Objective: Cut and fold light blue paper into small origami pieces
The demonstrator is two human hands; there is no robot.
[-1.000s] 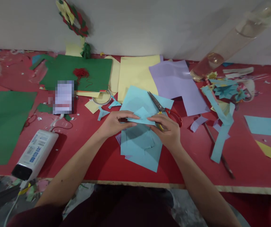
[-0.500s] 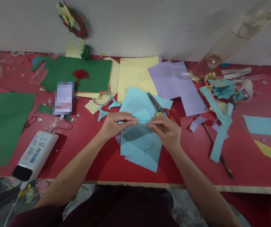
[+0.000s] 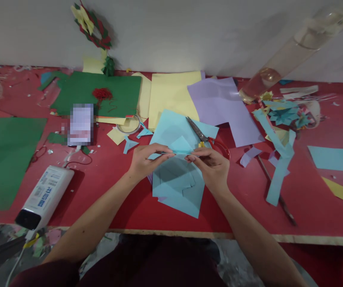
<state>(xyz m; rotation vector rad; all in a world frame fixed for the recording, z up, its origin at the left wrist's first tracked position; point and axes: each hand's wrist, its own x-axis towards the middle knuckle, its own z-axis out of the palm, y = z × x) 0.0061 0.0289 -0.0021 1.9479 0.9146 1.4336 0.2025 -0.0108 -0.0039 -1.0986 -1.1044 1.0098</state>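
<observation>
Hands are pinching mid-frame: left hand (image 3: 143, 161) and right hand (image 3: 211, 165) closing fingertips on a partly folded light blue paper piece (image 3: 180, 146), more creasing seemingly remaining; scissors (image 3: 207, 137) lying idle just behind.

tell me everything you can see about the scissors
The scissors have grey metal blades and red handle loops, with a small yellow part near the pivot. The blades look shut, tips pointing up-left toward the wall. They lie flat on the light blue sheet, the handles reaching the red table by the purple sheet. No hand holds them; the right hand sits just in front of the handles, partly hiding them.
</observation>
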